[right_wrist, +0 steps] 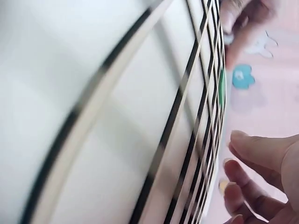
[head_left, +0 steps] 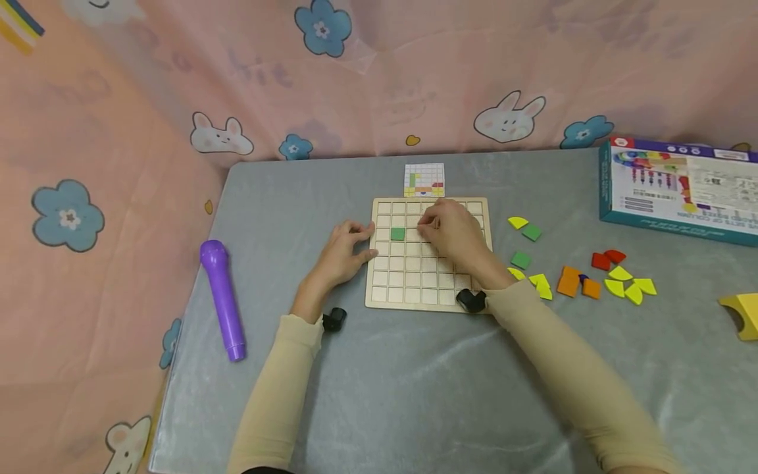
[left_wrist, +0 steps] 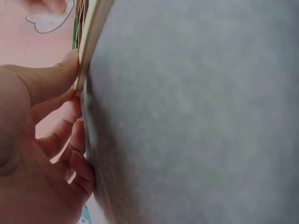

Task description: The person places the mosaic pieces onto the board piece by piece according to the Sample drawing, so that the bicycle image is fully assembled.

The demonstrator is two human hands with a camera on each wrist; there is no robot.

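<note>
A square wooden grid board (head_left: 387, 295) lies on the table, with one green square tile (head_left: 397, 234) in a cell at its upper left. My left hand (head_left: 340, 255) touches the board's left edge, its thumb and index fingertip set apart along the rim. Over the upper middle of the board is my right hand (head_left: 454, 232), thumb and fingers loosely bent and pointing left. In the right wrist view the right-hand fingers (right_wrist: 261, 151) show nothing between them. A small printed pattern card (head_left: 424, 179) lies against the board's far edge.
Right of the board lie green tiles (head_left: 521, 260), yellow quarter-round pieces (head_left: 614, 288), orange pieces (head_left: 568, 281) and red pieces (head_left: 601, 261). A game box (head_left: 681, 191) stands at the back right, a yellow block (head_left: 743, 315) far right. On the left lies a purple microphone (head_left: 225, 299).
</note>
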